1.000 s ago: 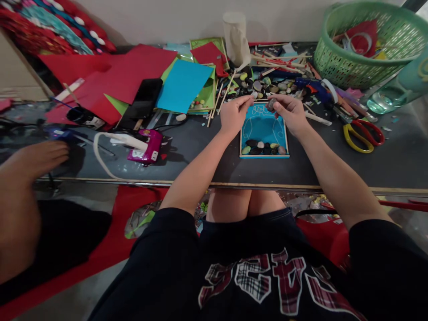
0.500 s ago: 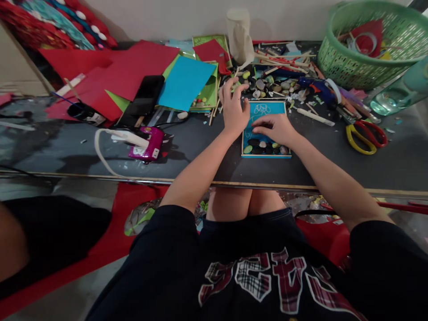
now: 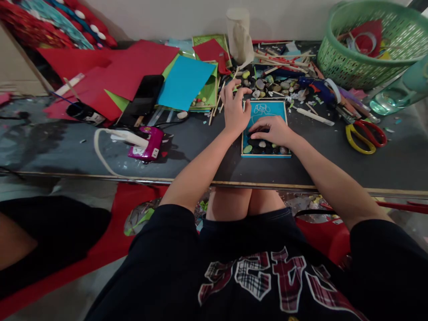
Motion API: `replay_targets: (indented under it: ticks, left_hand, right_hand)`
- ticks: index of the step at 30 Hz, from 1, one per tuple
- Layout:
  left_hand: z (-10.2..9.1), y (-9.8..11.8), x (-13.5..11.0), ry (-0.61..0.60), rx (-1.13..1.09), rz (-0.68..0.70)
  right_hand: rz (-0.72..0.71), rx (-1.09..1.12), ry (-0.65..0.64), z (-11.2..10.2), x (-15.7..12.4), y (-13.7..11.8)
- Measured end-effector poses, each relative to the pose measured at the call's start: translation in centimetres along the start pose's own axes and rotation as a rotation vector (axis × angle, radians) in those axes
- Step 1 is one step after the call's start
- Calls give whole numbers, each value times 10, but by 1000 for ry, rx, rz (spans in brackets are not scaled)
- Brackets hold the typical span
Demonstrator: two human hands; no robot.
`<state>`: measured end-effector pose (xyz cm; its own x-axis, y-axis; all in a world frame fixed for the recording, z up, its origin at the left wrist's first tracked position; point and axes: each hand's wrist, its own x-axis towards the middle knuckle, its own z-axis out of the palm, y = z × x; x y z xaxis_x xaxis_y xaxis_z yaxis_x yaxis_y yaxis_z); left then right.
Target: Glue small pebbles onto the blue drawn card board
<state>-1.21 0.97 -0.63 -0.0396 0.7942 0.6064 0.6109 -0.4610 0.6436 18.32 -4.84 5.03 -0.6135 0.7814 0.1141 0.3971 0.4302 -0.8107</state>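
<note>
A blue picture panel (image 3: 269,107) with a thin light wooden border lies flat on the table, a white line drawing on its upper part. Dark and pale pebbles (image 3: 262,144) form a row along its lower edge. My right hand (image 3: 272,130) is over the middle of the panel, just above the row. Its thumb and fingers are curled together, and whatever is between them is hidden. At the panel's left border is my left hand (image 3: 235,107), fingers spread and curved, with nothing visible in it.
Loose pebbles (image 3: 261,84) and thin sticks (image 3: 284,60) lie behind the panel. To the right are scissors (image 3: 366,136), a white pen-like tool (image 3: 315,117) and a green basket (image 3: 354,62). Coloured paper (image 3: 185,82), a phone (image 3: 147,93) and a purple power adapter (image 3: 147,143) occupy the left.
My right hand has moved slightly down and left, toward the pebble row, showing more of the drawing. My left hand has barely shifted.
</note>
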Motion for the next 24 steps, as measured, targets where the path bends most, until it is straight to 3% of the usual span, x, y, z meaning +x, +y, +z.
replay_targets:
  ticks: [4,10,24]
  left_hand:
    - [3,-4,0,23,-15,46]
    - [6,-14,1,-23,28,75]
    - [2,4,-6,9,51,83]
  right_hand:
    - [-32,21,-56,-8,-1,1]
    - [-66,-13,-41,-14,-3,4]
    - [13,-102,-41,-11,-1,-6]
